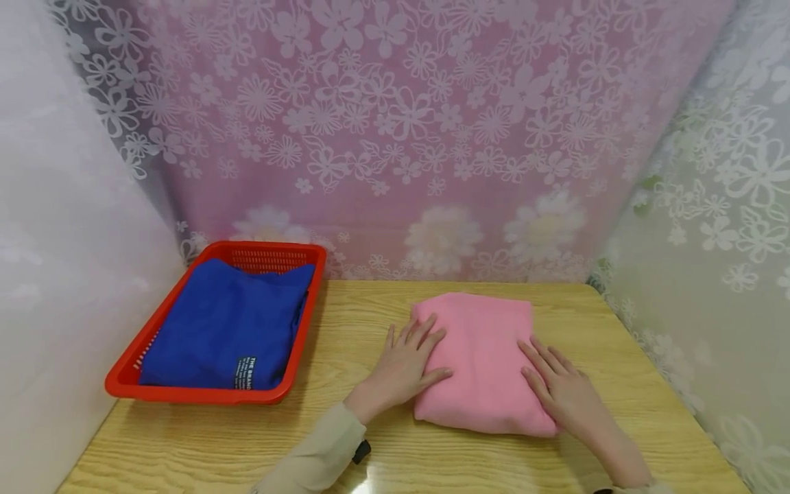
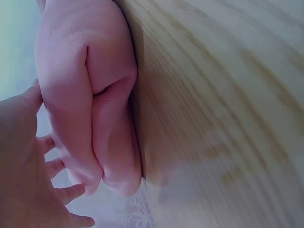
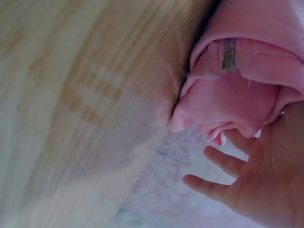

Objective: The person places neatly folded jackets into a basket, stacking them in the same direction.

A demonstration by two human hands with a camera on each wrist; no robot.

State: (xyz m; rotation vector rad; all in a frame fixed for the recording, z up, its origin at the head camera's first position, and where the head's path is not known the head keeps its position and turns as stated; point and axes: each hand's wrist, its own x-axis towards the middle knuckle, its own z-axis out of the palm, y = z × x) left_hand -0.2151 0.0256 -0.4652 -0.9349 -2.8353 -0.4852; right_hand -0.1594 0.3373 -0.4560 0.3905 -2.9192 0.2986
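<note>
Beige sleeve [image 1: 317,446] up close; pink garment [image 1: 478,363] at risk of unfolding

Head view: left hand [image 1: 401,367] and right hand [image 1: 561,391] rest, fingers spread, on its opposite sides on the tabletop [image 1: 358,309], gripping nothing; uneven pushing could skew it; left wrist view: the layered edge gapes, so catching only the upper layer might unroll it; right wrist view: a zipper [image 3: 228,61] shows at the loose edge and could snag.

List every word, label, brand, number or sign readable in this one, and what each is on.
"THE BRAND": larger white letters on the dark label of the blue folded cloth in the red basket.
Smaller lines on that label: too small to read.
Pink folded cloth: no readable text in any view.
</note>
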